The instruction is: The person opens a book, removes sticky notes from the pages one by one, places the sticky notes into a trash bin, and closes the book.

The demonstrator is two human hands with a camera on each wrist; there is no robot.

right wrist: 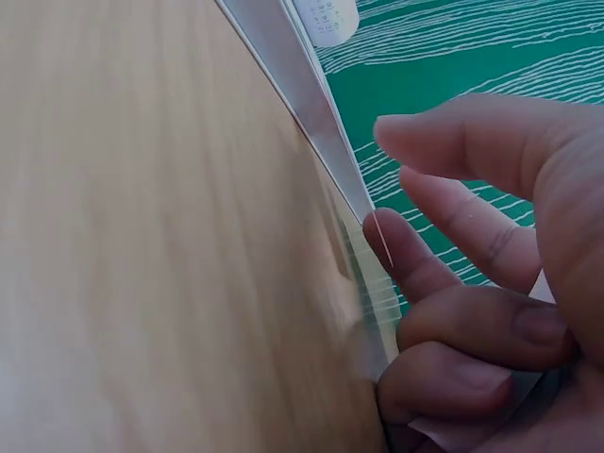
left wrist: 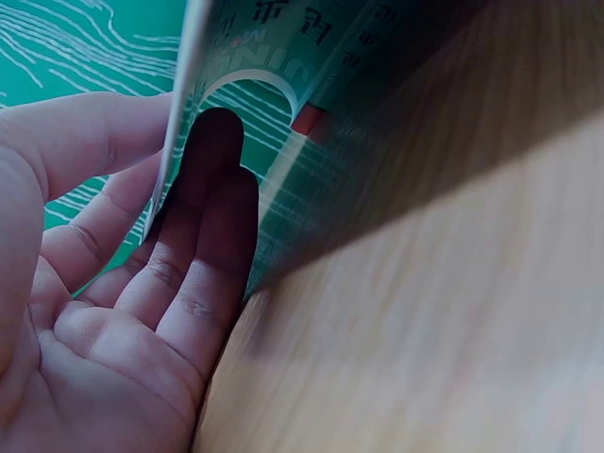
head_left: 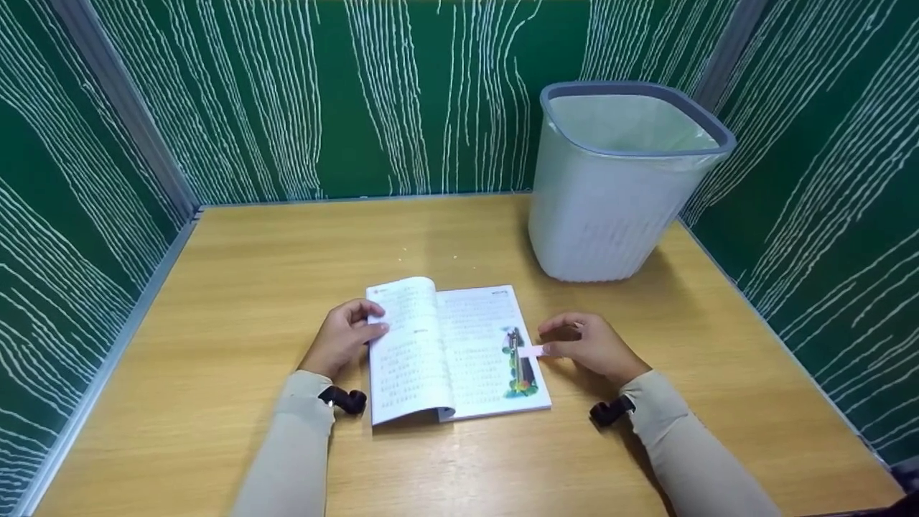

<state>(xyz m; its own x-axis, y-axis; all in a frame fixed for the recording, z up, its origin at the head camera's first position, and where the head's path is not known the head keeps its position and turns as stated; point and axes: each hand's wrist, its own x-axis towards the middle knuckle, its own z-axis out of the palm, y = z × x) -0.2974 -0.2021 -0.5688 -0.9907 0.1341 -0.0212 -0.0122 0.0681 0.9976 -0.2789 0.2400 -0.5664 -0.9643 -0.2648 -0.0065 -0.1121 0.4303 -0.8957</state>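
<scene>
An open book [head_left: 479, 373] with printed text lies on the wooden table, its left-hand pages bowed up. My left hand [head_left: 346, 336] grips its left edge, thumb on the page and fingers behind; the cover [left wrist: 274, 42] shows from below in the left wrist view. A pale pink sticky tab [head_left: 530, 351] juts from the right page's edge, over a coloured picture. My right hand [head_left: 592, 348] is at that tab, a fingertip against its thin edge [right wrist: 383, 238] and the thumb held apart. Its lower fingers curl round a whitish piece of paper [right wrist: 444, 436], mostly hidden.
A white waste bin [head_left: 603, 208] with a grey rim and a liner stands at the table's back right. Several tiny white bits lie on the table [head_left: 287, 244] behind the book. Green panels [head_left: 474, 108] with white lines enclose the back and sides.
</scene>
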